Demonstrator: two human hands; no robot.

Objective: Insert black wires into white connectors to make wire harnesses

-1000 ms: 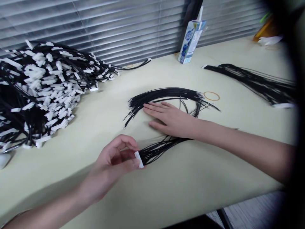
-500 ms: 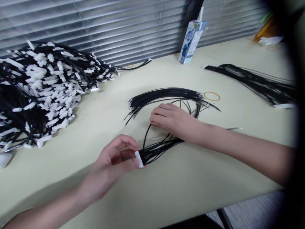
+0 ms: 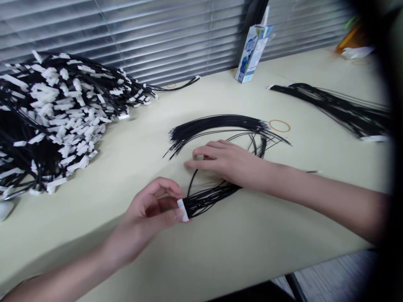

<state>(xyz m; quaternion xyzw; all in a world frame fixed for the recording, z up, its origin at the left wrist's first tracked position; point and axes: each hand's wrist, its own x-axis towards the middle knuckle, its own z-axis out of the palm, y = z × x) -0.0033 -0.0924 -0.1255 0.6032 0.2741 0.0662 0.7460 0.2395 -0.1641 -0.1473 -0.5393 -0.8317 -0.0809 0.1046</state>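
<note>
My left hand (image 3: 146,216) pinches a white connector (image 3: 183,210) between thumb and fingers. Many black wires (image 3: 212,198) run from it to the right, passing under my right wrist and curving back behind it. One wire arcs apart from the rest, up toward my right thumb. My right hand (image 3: 231,161) hovers low over these wires, palm down, its thumb stretched out to the left and apart from the bent forefinger; the other fingertips are partly hidden. Just beyond it lies a bundle of loose black wires (image 3: 217,121) with bare metal tips.
A large heap of black cables with white connectors (image 3: 72,113) covers the left side. Behind stand a drink carton (image 3: 250,56) with a straw and window blinds (image 3: 176,37). A rubber band (image 3: 279,126) lies near the loose wires, and finished-looking cable bundles (image 3: 330,105) lie at right.
My right thumb and forefinger have spread apart, the thumb reaching further left, and the hand has shifted slightly left and down. My left hand stays on the connector.
</note>
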